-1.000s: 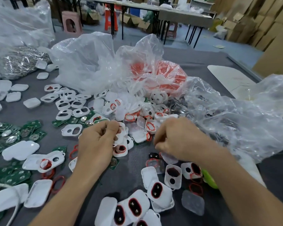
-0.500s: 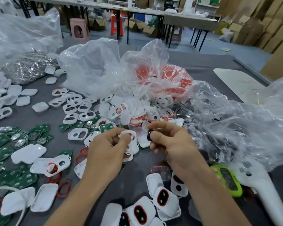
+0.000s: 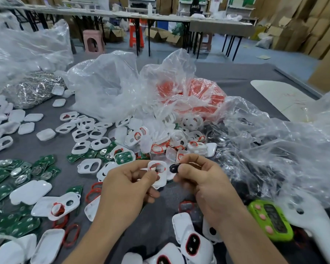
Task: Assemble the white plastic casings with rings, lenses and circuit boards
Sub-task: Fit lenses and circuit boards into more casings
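1. White plastic casing (image 3: 158,173), a rounded rectangle with two cut-outs and a red ring (image 3: 155,168) seated round one of them, is pinched in the left hand (image 3: 126,189) above the grey table (image 3: 227,73).
2. Black oval lens (image 3: 173,168), glossy and small, is pinched between the right hand's (image 3: 204,183) thumb and forefinger, just beside the casing's right edge.
3. Green circuit boards (image 3: 17,180) lie at the left.

1 left hand (image 3: 126,185) and 1 right hand (image 3: 204,180). 1 white casing (image 3: 159,173) and 1 black lens (image 3: 173,168) held up. 1 green timer (image 3: 271,220). 1 pink stool (image 3: 93,41). The loose casings (image 3: 90,166) and green boards (image 3: 0,177) are too many to count.
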{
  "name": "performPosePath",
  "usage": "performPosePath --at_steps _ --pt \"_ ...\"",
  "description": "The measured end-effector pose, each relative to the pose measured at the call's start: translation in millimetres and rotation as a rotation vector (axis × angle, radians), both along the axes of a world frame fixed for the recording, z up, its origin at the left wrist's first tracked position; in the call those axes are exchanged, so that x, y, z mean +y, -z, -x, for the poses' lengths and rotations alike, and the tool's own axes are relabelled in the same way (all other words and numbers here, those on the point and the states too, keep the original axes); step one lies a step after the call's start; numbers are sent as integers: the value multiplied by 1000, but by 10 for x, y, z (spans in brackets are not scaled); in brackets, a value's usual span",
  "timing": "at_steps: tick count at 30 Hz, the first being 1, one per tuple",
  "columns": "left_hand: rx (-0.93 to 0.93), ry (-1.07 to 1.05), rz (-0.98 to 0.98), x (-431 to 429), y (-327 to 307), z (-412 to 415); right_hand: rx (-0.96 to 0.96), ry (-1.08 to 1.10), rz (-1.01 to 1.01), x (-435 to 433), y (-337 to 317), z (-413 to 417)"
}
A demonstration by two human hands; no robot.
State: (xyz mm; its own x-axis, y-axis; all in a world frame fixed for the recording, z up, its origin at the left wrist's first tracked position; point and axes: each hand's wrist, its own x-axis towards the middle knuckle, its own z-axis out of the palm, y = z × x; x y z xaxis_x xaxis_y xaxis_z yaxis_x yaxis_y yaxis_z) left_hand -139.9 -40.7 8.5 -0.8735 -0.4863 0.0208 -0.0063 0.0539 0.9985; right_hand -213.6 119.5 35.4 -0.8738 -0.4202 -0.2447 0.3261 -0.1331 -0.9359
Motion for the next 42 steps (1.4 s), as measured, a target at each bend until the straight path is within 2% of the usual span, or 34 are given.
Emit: performPosePath --at_steps 3,7,11,15,22,26,29,32,38,42 --pt "-14 -24 37 -27 3 -14 106 4 -51 4 13 -34" --pt "-11 -46 22 -49 8 -29 154 59 -66 33 -8 -55" --pt "20 -12 -53 -27 -3 -36 72 92 36 28 -53 -80" --pt "41 82 -172 -18 -23 -37 -2 25 34 -4 -68 -137" --pt "34 204 -156 12 -51 -73 -27 -73 -25 -3 -52 -145" --pt "34 129 -275 24 -50 -54 -40 -31 52 2 -65 -123" --pt "32 -31 -385 3 -43 -25 -53 -5 148 0 -64 -115" --pt "21 -138 -345 -7 -44 -23 -59 -14 167 -4 -61 -111" --pt "18 -93 -275 33 -36 -19 -61 -91 198 -10 -38 -114" --pt "37 -138 -24 56 -35 -40 -67 -87 176 -36 -32 -122"
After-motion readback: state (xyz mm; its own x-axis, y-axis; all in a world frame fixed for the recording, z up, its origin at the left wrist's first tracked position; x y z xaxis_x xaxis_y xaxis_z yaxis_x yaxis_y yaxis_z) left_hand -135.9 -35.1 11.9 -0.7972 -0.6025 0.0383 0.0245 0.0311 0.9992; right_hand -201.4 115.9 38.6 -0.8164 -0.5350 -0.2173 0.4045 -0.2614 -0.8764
